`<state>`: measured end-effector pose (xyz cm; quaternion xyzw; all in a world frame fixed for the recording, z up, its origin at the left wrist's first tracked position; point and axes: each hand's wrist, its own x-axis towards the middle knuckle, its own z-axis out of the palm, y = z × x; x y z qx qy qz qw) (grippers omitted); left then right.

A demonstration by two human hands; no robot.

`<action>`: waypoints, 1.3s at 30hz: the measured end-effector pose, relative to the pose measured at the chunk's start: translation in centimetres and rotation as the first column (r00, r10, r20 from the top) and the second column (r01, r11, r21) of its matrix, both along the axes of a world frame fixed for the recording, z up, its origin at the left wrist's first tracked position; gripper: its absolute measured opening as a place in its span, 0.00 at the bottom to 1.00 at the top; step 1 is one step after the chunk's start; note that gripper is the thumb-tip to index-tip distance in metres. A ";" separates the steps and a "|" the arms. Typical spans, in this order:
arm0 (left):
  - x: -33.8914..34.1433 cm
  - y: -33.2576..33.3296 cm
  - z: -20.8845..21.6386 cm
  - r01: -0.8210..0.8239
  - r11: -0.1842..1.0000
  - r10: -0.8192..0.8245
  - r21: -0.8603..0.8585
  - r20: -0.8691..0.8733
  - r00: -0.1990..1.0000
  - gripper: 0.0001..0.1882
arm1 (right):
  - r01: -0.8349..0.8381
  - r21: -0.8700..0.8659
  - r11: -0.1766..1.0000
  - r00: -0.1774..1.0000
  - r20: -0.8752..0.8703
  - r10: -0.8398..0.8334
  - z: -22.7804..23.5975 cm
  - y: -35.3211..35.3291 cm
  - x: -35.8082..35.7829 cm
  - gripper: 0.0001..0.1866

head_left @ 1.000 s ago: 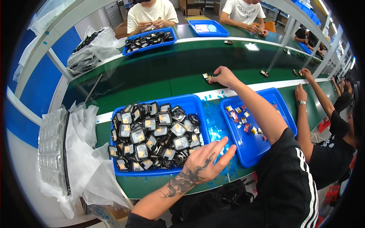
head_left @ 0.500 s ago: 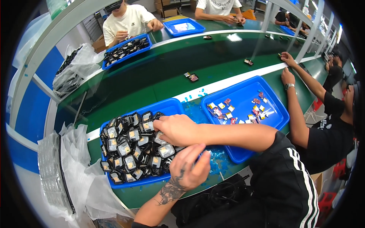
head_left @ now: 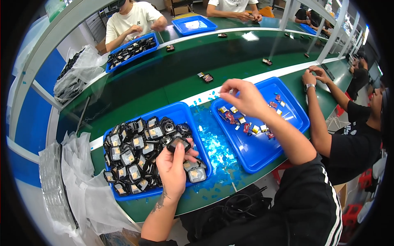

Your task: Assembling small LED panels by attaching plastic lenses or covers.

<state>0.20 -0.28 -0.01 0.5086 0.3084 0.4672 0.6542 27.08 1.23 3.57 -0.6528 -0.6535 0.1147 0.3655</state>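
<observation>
My left hand (head_left: pixel 173 167) holds a small black square part (head_left: pixel 178 143) over the near right corner of a blue tray (head_left: pixel 123 195) filled with several similar black parts (head_left: pixel 135 151). My right hand (head_left: pixel 242 97) hovers above the far left of a second blue tray (head_left: pixel 301 119). Its thumb and fingers are pinched on what looks like a tiny pale scrap (head_left: pixel 223 94). That tray holds several small red, yellow and white pieces (head_left: pixel 246 125). Blue film scraps (head_left: pixel 213 145) litter the green table between the two trays.
A co-worker's hands (head_left: pixel 314 76) work at the right, close to the second tray. Beyond lies a green conveyor belt (head_left: pixel 164 82) carrying small parts (head_left: pixel 205 77). People opposite have blue trays (head_left: pixel 131 51). Clear bags (head_left: pixel 82 184) and stacked clear trays (head_left: pixel 49 184) sit at my left.
My right hand has moved from the left tray, beside my left hand, out to the right over the second tray. My left hand now holds a black part up.
</observation>
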 end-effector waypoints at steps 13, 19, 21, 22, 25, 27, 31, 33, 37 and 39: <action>0.4 0.0 -0.2 0.113 0.985 -0.112 -0.130 0.010 0.994 0.11 | -0.137 -0.148 0.980 0.943 0.283 0.174 -5.0 0.5 0.2 0.10; 0.7 -0.3 0.1 0.110 0.985 -0.102 -0.129 0.069 0.992 0.19 | -0.228 -0.193 0.954 0.936 0.226 0.270 -4.3 0.4 0.9 0.12; 0.4 -0.1 -0.1 0.116 0.983 -0.108 -0.140 0.065 0.992 0.23 | -0.221 -0.211 0.952 0.944 0.200 0.264 -3.9 0.4 0.7 0.12; 0.5 -0.2 0.1 0.112 0.985 -0.101 -0.135 0.087 0.991 0.24 | -0.219 -0.268 0.938 0.963 0.094 0.252 -3.5 0.3 0.6 0.13; 0.6 -0.1 0.2 0.119 0.984 -0.105 -0.131 0.112 0.988 0.26 | -0.260 -0.277 0.925 0.962 0.004 0.272 -3.3 0.1 0.9 0.13; 0.7 -0.1 0.3 0.154 0.978 -0.141 -0.140 0.102 0.985 0.24 | -0.194 -0.276 0.941 0.979 0.008 0.204 -2.5 -0.8 1.2 0.10; 0.1 -0.1 0.0 0.137 0.989 -0.140 -0.059 -0.049 0.989 0.14 | -0.175 -0.238 0.955 0.972 -0.198 0.129 -0.8 -2.6 1.7 0.06; 0.2 -0.5 0.4 0.131 0.990 -0.134 -0.061 -0.057 0.989 0.11 | -0.174 -0.215 0.961 0.925 -0.370 0.085 -0.3 -3.6 1.5 0.05; 0.2 -0.9 0.1 0.107 0.990 -0.088 0.092 -0.185 0.979 0.11 | -0.081 -0.167 0.983 0.851 -0.525 -0.019 1.7 -6.0 -1.6 0.05; 0.5 -1.2 0.7 0.182 0.960 -0.121 0.214 -0.272 0.955 0.13 | -0.206 -0.126 0.970 0.795 -0.600 0.090 1.7 -7.1 -2.8 0.06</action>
